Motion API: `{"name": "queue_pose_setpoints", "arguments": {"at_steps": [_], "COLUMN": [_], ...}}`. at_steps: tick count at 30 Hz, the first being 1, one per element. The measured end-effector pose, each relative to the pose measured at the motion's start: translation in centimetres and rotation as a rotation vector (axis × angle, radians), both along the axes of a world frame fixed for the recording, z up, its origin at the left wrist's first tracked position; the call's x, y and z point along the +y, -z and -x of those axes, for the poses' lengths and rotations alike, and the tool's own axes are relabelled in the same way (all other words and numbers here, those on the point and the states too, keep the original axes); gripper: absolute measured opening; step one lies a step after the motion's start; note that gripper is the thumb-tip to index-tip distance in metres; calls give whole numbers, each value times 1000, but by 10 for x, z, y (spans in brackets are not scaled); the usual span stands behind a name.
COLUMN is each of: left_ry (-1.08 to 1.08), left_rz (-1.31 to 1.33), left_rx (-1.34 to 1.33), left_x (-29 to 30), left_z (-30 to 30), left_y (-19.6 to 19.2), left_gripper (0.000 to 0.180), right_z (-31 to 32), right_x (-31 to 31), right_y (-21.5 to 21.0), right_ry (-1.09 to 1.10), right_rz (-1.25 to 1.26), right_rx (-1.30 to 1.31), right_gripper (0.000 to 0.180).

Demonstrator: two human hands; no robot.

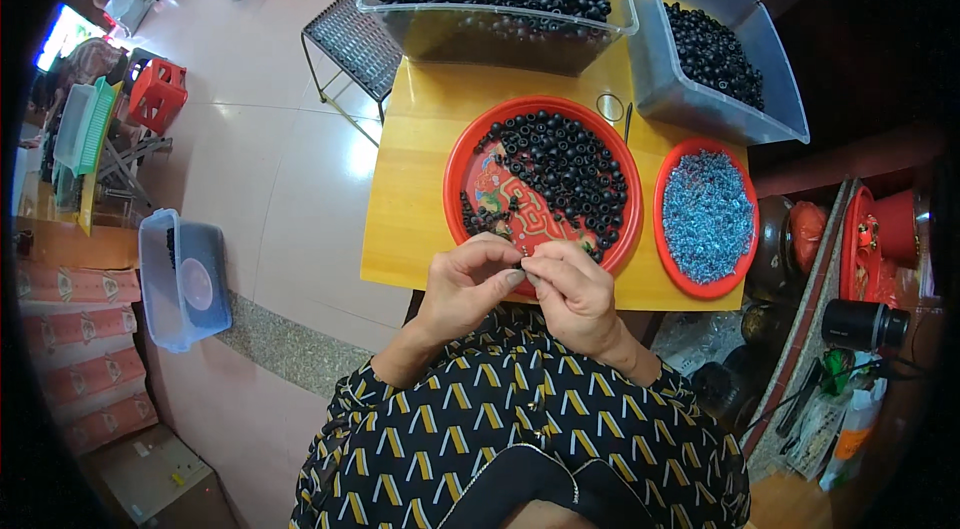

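Note:
My left hand (462,291) and my right hand (578,297) meet fingertip to fingertip at the near edge of a round red tray (634,191). Both are closed in a pinch around a small dark piece (524,265), mostly covered by the fingers. Black, round, ring-like parts (570,169) fill the right and far side of the tray. Smaller dark pieces (482,219) lie at its left, close to my left hand. To the right, a smaller red tray (660,214) holds many tiny shiny blue-silver parts (710,219).
Two clear plastic bins, one (480,29) at the far edge and one (720,104) at far right, hold more black parts on the yellow table (400,199). A woven stool (355,39) stands behind it. A bluish tub (205,274) sits on the floor at left.

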State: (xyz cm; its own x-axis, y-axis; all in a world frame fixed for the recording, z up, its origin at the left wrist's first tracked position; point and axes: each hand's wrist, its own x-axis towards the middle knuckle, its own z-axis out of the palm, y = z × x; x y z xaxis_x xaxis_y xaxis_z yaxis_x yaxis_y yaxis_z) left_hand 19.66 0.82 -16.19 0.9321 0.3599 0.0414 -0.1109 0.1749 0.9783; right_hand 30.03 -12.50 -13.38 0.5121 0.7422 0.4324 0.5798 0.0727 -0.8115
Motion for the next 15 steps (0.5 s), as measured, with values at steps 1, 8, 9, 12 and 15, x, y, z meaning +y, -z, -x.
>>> {"name": "queue_pose_setpoints", "arguments": {"at_steps": [1, 8, 9, 12, 15], "left_ry": [-34, -91, -95, -128, -186], "left_rz": [84, 501, 500, 490, 375], "left_rx": [-26, -13, -13, 11, -2], "left_x": [-4, -14, -16, -23, -24], "left_z": [-1, -1, -1, -1, -2], "left_y": [2, 5, 7, 8, 11], "left_gripper": [16, 13, 13, 13, 17], "right_z": [1, 10, 10, 10, 11], "right_x": [-1, 2, 3, 3, 5], "right_y": [3, 22, 24, 26, 28], "right_ry": [2, 44, 50, 71, 79], "right_rz": [1, -86, -103, -84, -46], "right_rx": [-2, 179, 165, 144, 159], "right_gripper": [21, 19, 19, 20, 21]}}
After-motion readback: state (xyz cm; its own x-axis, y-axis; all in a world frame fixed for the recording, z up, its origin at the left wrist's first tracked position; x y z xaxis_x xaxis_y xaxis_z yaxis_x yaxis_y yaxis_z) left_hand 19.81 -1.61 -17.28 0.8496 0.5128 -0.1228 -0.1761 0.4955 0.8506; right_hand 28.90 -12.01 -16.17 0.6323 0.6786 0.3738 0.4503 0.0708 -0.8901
